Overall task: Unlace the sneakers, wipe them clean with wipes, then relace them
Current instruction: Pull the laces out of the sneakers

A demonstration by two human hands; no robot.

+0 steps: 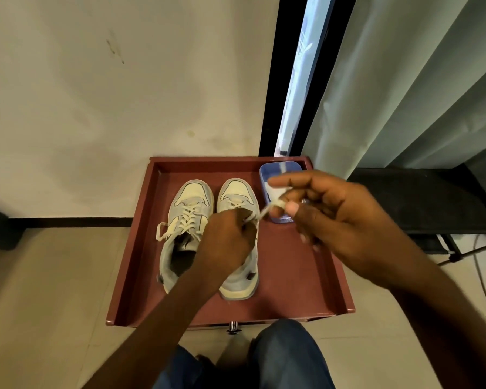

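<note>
Two pale grey sneakers with cream laces stand side by side, toes away from me, in a red-brown tray [298, 276]. The left sneaker [184, 220] is fully laced with a loose loop at its left. My left hand [226, 242] rests over the right sneaker [237, 195], fingers curled at its lacing. My right hand [328, 217] is raised to the right and pinches the cream lace [267, 209], which runs taut back to the right sneaker. The right sneaker's tongue and most of its eyelets are hidden under my left hand.
A blue pack of wipes [272, 172] lies in the tray's far right corner, partly behind my right hand. A wall stands behind the tray, a curtain [404, 94] and a black stand [432, 203] to the right. My knees in jeans [286, 357] sit below the tray.
</note>
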